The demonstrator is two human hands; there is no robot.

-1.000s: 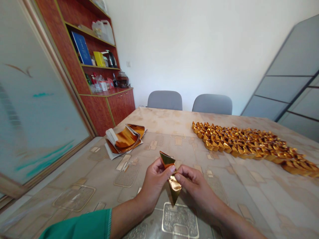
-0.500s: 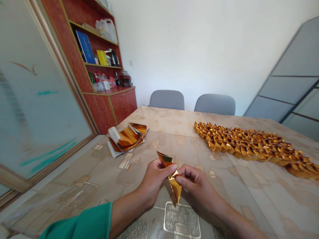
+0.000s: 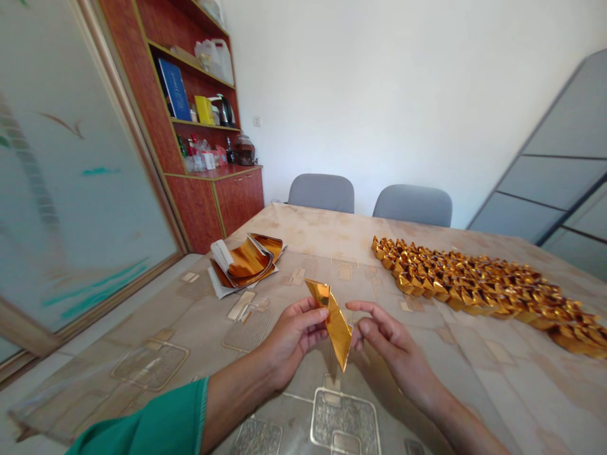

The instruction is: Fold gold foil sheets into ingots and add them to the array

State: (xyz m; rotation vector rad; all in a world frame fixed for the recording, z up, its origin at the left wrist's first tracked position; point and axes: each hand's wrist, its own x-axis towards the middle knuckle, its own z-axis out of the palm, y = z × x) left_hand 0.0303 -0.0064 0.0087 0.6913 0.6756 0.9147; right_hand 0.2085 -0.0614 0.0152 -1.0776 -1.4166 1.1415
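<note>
A patterned table [image 3: 474, 379] bears rows of folded gold pieces [image 3: 474, 284] and a stack of gold sheets [image 3: 244, 262].

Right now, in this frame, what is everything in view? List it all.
gold foil strip: one, gold, held above the table between both hands
folded gold pieces: many, gold, rows on the table's right
foil sheets: one stack, gold and white, table's left
table: one, beige patterned cover
chairs: two, grey, far side
cabinet: one, red-brown, left wall
blue book: one, on a shelf
kettle: one, on a shelf
glass door: one, frosted, left
panels: grey, leaning, right
left hand: green sleeve, fingers pinching the strip
right hand: fingers loose at the strip's lower end
</note>
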